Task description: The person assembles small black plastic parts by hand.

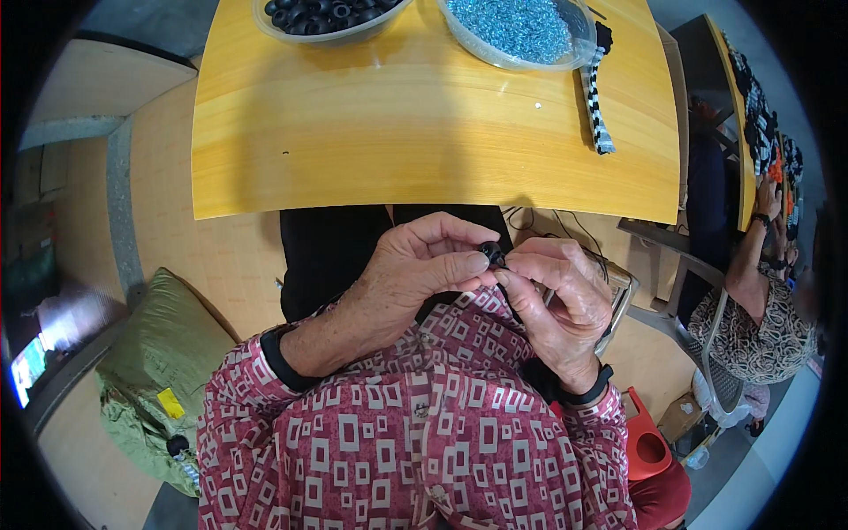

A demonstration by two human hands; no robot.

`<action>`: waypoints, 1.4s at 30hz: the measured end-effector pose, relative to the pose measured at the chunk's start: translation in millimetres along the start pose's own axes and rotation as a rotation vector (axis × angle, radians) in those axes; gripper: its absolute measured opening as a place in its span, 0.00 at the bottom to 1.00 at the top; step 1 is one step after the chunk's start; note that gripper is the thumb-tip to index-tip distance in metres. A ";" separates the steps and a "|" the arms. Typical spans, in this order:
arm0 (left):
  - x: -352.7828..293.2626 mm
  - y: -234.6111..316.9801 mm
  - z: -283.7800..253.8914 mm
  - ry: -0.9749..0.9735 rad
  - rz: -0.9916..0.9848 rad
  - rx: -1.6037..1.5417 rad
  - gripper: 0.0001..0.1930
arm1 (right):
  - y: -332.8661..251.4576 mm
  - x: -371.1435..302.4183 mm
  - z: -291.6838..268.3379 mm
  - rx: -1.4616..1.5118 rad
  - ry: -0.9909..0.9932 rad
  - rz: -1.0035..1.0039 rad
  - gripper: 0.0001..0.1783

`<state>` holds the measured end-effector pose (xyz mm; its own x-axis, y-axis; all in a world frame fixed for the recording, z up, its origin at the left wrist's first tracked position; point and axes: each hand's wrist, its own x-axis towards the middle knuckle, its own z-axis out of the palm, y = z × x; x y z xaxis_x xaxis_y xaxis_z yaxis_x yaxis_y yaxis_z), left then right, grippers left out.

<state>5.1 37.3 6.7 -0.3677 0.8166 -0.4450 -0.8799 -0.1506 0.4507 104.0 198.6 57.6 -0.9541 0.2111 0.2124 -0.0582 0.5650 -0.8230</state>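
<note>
In front of my lap, just off the table's near edge, a small round glossy black piece sits between my hands. My left hand pinches it between thumb and fingers. The fingers of my right hand are closed together right against the piece's right side. Whatever they grip there is too small and covered to make out. Similar black pieces with holes fill a clear plastic bowl at the table's far left. Beside it, another clear bowl holds many tiny shiny blue pieces.
On the yellow wooden table, a black-and-white strip lies at the right. A green sack is on the left floor, and a red plastic stool at the right. Another person sits at a table on the far right.
</note>
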 end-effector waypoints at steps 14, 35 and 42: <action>-1.6 3.1 -2.4 -0.017 0.070 0.179 0.12 | 7.3 0.3 1.1 0.036 -0.031 0.046 0.10; -1.9 -0.1 -0.9 -0.019 0.110 0.174 0.12 | 7.8 -2.3 3.6 -0.022 -0.020 -0.051 0.07; -1.3 -2.7 -9.9 -0.050 0.007 0.076 0.12 | 21.9 -6.7 8.2 0.016 -0.048 -0.123 0.07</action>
<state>5.0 31.1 -1.7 -0.3563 0.8428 -0.4034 -0.8514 -0.1150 0.5118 106.8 203.0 33.9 -0.9524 0.1019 0.2873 -0.1804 0.5711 -0.8008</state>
